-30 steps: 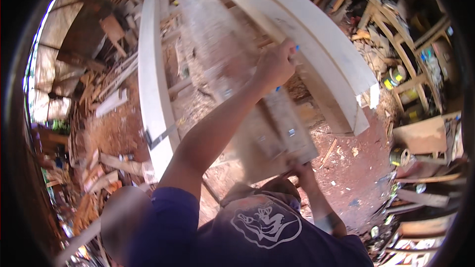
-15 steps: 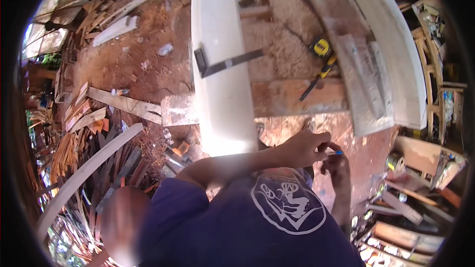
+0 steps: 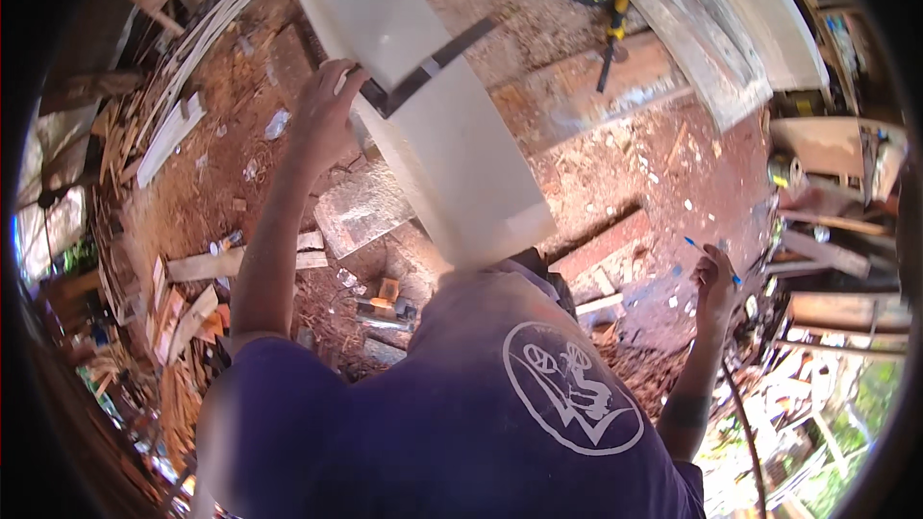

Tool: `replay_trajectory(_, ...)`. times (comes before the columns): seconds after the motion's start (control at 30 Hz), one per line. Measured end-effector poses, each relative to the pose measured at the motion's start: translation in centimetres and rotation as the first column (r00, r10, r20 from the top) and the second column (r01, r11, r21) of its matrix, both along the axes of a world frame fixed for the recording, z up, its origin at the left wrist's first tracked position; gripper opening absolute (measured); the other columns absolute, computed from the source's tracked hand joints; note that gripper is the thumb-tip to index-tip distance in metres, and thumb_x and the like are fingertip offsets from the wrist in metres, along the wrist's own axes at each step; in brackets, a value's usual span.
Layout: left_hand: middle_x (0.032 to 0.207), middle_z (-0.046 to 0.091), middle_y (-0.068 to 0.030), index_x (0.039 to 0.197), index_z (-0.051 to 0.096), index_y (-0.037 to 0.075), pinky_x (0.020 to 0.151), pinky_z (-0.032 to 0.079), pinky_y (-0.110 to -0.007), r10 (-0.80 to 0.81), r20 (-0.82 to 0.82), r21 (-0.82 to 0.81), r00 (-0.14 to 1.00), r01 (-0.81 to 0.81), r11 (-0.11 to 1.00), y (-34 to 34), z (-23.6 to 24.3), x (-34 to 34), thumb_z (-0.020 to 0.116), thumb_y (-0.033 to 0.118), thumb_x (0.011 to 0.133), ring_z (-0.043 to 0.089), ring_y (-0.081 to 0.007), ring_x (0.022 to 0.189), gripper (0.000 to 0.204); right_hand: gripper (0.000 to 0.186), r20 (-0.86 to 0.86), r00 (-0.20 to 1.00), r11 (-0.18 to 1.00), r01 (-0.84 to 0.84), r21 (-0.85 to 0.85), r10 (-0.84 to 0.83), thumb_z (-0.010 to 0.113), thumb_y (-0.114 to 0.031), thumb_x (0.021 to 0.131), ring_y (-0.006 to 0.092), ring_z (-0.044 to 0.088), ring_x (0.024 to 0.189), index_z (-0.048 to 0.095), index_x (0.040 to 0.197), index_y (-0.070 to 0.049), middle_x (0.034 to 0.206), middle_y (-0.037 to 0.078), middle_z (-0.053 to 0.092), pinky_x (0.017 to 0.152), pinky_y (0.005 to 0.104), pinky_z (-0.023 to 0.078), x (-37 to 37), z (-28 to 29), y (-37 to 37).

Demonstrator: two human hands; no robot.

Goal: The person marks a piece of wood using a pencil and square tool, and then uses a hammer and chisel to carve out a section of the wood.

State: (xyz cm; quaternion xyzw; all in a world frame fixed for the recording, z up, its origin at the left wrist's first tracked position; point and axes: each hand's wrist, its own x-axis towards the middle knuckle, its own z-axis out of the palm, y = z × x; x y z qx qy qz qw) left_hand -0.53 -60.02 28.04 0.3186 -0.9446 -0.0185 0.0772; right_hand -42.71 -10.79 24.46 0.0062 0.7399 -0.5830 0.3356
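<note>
Shifted: left hand [image 3: 330, 111], to black square [image 3: 415, 86], clasp unclear; right hand [image 3: 713, 281], outward, pinching blue pen [image 3: 691, 243]. Square lies right of nearer left grip, long axis across white board [image 3: 471, 159] from left edge.

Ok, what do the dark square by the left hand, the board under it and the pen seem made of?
Square: probably metal, dull and dark, going by the thin, straight blade.
Board: likely wood, pale and smooth, planed or perhaps painted; grain isn't clear.
Pen: perhaps plastic, from its bright blue ends.
</note>
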Motion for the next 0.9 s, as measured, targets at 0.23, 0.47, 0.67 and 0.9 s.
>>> replay_trajectory(0.23,0.124,0.057,-0.0131,0.121,0.061,0.009,0.108,0.042,-0.047,-0.278,-0.052,0.041,0.959,0.280,0.959,-2.0,-2.7,0.4,0.065,-0.004,0.077,0.051,-0.0354,0.124,0.045,0.033,-0.046,0.978,0.936,0.207,0.286,-0.202,0.055,-0.030,0.103,0.0085,0.055,0.068,0.069,0.112,-0.002,0.077,0.000,0.061,0.063,0.0245,0.046,12.2,-2.5,11.6)
replay_trajectory(0.47,0.120,0.057,-0.0134,0.123,0.060,0.008,0.103,0.045,-0.047,-0.565,-0.034,0.068,0.824,0.566,0.822,-2.8,-1.2,-1.4,0.060,-0.002,0.080,0.053,-0.0358,0.117,0.044,0.028,0.255,0.753,0.794,0.590,0.146,-0.606,0.063,-0.031,0.096,0.0083,0.058,0.062,0.074,0.106,-0.008,0.072,-0.001,0.064,0.054,0.0256,0.044,29.8,-10.3,24.2)
replay_trajectory(0.67,0.118,0.057,-0.0157,0.125,0.060,0.005,0.093,0.052,-0.044,-0.726,-0.159,0.302,0.669,0.733,0.609,6.8,0.0,-0.7,0.060,0.003,0.089,0.057,-0.0353,0.112,0.036,0.027,0.125,0.751,0.708,0.535,0.461,-0.648,0.066,-0.031,0.089,0.0129,0.055,0.047,0.071,0.087,-0.005,0.065,0.005,0.064,0.042,0.0275,0.041,46.4,-13.1,27.4)
replay_trajectory(0.9,0.110,0.057,-0.0124,0.122,0.069,0.006,0.106,0.040,-0.049,-0.955,-0.260,0.101,0.143,0.988,0.120,8.2,-3.4,-1.1,0.076,0.008,0.075,0.056,-0.0304,0.109,0.047,0.025,0.264,0.531,0.592,0.695,0.407,-0.805,0.064,-0.027,0.089,0.0115,0.056,0.048,0.070,0.095,-0.003,0.071,0.006,0.066,0.043,0.0255,0.042,60.0,-13.4,18.5)
